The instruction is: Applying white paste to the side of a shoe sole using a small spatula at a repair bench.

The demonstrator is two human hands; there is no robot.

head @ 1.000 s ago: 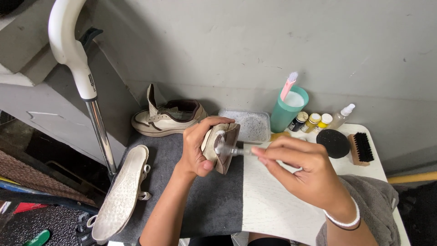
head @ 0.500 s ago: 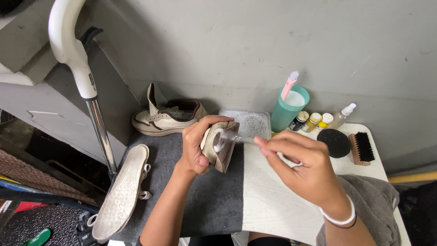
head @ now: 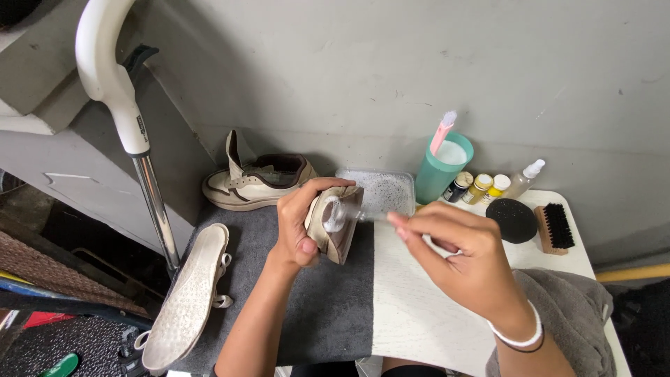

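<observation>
While left hand [head: 300,227] grips leather shoe [head: 336,225], right hand [head: 464,262] scrubs, bristly brush [head: 335,215].

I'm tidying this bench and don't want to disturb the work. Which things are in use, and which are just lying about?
In use:
left hand gripping the shoe
right hand working the small brush on it

Lying about:
second shoe
upturned shoe
teal cup
little bottles
wooden brush
grey cloth
</observation>
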